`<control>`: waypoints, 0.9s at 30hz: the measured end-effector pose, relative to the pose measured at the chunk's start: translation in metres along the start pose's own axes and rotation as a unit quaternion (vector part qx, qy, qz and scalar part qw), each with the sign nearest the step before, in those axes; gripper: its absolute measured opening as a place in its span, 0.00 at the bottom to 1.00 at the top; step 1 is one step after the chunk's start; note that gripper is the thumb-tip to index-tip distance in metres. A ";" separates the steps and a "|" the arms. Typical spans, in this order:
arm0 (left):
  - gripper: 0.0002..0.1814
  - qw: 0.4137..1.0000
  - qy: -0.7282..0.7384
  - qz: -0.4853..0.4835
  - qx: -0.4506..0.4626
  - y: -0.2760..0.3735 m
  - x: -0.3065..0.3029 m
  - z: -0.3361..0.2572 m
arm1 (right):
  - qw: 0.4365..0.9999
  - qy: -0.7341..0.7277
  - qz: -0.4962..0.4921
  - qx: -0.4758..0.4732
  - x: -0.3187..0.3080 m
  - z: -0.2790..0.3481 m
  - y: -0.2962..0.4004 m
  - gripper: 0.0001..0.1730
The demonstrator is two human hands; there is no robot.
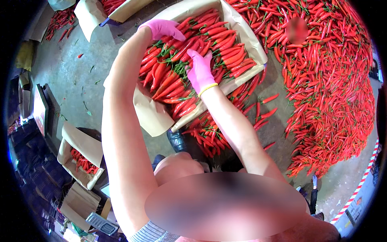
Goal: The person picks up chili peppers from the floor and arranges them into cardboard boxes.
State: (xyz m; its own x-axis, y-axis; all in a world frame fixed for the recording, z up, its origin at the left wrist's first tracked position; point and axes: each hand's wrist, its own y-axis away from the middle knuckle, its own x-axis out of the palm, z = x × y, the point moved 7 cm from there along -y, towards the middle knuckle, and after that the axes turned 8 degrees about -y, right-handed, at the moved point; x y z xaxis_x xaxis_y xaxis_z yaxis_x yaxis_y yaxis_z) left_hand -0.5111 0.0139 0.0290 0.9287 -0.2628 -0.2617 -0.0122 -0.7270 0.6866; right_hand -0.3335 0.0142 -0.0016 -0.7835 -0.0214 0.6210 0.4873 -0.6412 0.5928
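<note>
Both my hands wear pink gloves and work inside a paper-lined box [185, 9] filled with red chili peppers [169, 83] laid mostly in rows, with green stems. My left hand [163, 28] lies over peppers near the box's far left side, its thumb stretched toward the middle. Near the box's centre, my right hand [200, 71] touches the peppers beside a cluster of green stems, a yellow band at its wrist. Peppers lie between the two hands. Whether either hand grips any is hidden. A flap of brown lining paper [152, 112] hangs over the box's near left edge.
A large heap of red chilies [329, 99] covers the floor on the right. Loose chilies [211, 136] lie below the box. A smaller paper-lined box [81, 181] with chilies stands at lower left. Another lined box [128, 11] is at the top. Red-and-white striped tape [356, 190] runs at right.
</note>
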 end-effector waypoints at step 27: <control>0.23 0.729 -0.286 -0.612 0.112 0.112 0.109 -0.027 | 0.969 0.207 0.129 -0.020 -0.044 0.095 0.057 0.21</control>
State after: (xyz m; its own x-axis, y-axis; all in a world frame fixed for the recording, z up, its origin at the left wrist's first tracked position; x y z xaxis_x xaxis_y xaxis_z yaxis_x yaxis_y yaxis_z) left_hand -0.4010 -0.0788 0.0956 -0.0115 0.4951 -0.8688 0.5759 -0.7069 -0.4105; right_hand -0.2341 0.0518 0.0535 -0.7289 -0.4867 0.4814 0.6791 -0.6030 0.4186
